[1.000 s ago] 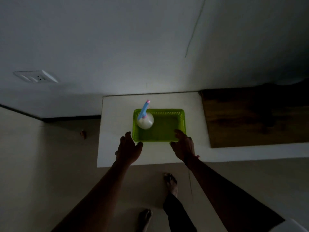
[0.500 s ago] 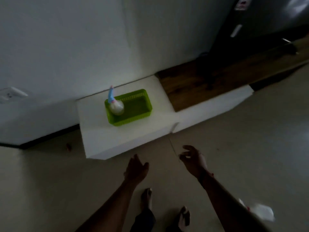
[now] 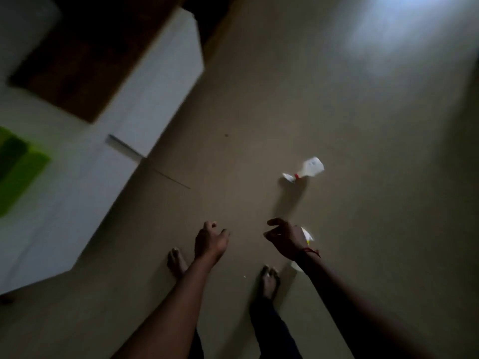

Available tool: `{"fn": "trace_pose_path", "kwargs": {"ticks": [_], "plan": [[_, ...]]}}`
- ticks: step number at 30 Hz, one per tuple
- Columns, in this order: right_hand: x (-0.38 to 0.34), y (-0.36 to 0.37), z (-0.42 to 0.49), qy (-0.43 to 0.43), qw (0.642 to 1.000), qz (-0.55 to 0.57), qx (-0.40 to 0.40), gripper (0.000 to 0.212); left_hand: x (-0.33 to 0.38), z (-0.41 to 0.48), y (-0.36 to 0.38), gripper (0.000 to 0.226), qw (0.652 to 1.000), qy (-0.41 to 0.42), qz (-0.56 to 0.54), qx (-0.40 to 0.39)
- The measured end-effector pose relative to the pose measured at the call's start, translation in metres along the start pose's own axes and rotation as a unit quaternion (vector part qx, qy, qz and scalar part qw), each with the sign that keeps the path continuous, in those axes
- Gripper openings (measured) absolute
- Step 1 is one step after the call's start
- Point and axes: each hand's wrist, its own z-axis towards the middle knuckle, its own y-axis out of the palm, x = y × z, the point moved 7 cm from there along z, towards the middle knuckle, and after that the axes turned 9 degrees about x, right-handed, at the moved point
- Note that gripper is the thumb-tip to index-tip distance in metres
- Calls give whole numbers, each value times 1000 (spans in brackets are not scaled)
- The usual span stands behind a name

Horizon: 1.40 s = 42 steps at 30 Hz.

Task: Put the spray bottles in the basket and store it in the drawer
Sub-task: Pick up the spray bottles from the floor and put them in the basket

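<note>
A white spray bottle (image 3: 308, 169) with a red collar lies on its side on the beige floor, ahead of my hands. A second whitish bottle (image 3: 307, 235) lies partly hidden under my right hand (image 3: 286, 239), which hovers over it with fingers curled and apart, holding nothing. My left hand (image 3: 210, 242) hangs loosely above the floor, fingers apart and empty. The green basket (image 3: 18, 172) is a blur at the left edge, on the white low cabinet (image 3: 77, 193). The drawer is not distinguishable.
My bare feet (image 3: 269, 279) stand on the floor below my hands. The white cabinet's corner (image 3: 140, 151) juts toward the floor at the left, with a dark wooden top (image 3: 85, 58) behind it. Open floor stretches right, with a light patch at the top right.
The view has swung right and down from the basket to the floor. Both hands left the basket and now hang over the floor, the right one above a bottle.
</note>
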Motion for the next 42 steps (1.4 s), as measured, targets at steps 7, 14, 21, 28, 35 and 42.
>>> {"fn": "trace_pose_path", "kwargs": {"ticks": [7, 14, 21, 28, 35, 42], "plan": [[201, -32, 11, 140, 990, -11, 9, 34, 24, -47, 162, 42, 995, 41, 62, -72], [292, -6, 64, 186, 982, 11, 31, 38, 23, -5, 251, 40, 983, 92, 119, -107], [369, 54, 178, 223, 972, 7, 68, 37, 18, 101, 325, 34, 974, 157, 139, -87], [448, 107, 257, 291, 953, 11, 89, 17, -3, 174, 377, 35, 963, 186, 173, -87], [490, 148, 299, 297, 951, 3, 82, 48, -15, 217, 415, 32, 960, 192, 185, -88], [459, 147, 294, 321, 942, -1, 96, 23, -11, 211, 401, 33, 964, 181, 168, -98]]}}
